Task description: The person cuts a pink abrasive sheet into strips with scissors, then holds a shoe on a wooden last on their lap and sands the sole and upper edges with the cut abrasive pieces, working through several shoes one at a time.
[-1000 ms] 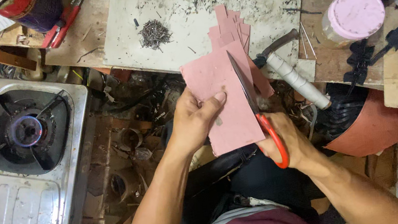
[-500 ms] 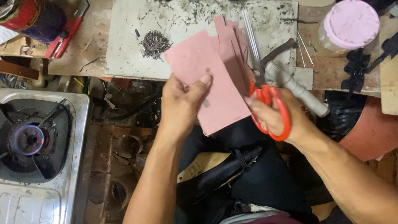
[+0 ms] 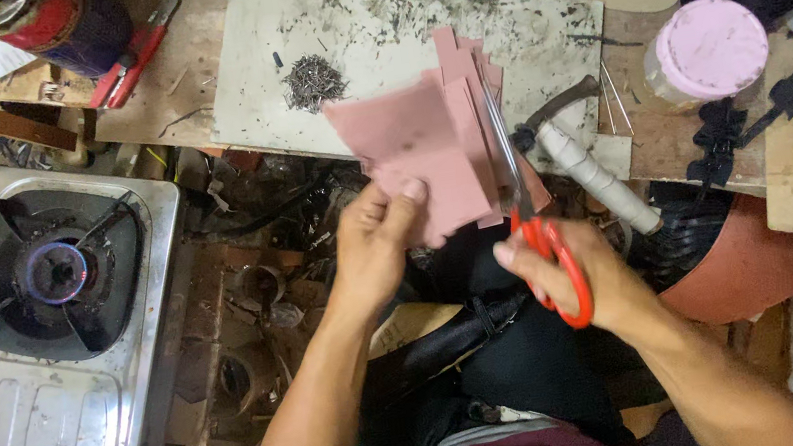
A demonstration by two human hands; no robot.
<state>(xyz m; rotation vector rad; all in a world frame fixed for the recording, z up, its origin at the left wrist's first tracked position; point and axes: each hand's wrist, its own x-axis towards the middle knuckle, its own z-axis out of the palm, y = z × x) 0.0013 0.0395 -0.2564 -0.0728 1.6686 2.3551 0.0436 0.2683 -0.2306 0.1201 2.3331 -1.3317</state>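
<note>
Your left hand (image 3: 374, 246) pinches the pink sheet (image 3: 413, 155) by its near edge, over the tabletop (image 3: 198, 86) edge. Your right hand (image 3: 585, 280) grips the scissors (image 3: 531, 211), blades pointing away along the sheet's right side.

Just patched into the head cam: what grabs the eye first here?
At centre, the left hand holds a pink sheet while the right hand works red-handled scissors along its right edge. At far left, a steel gas stove has a lit burner with a blue flame. A pink-lidded jar stands at upper right.
</note>
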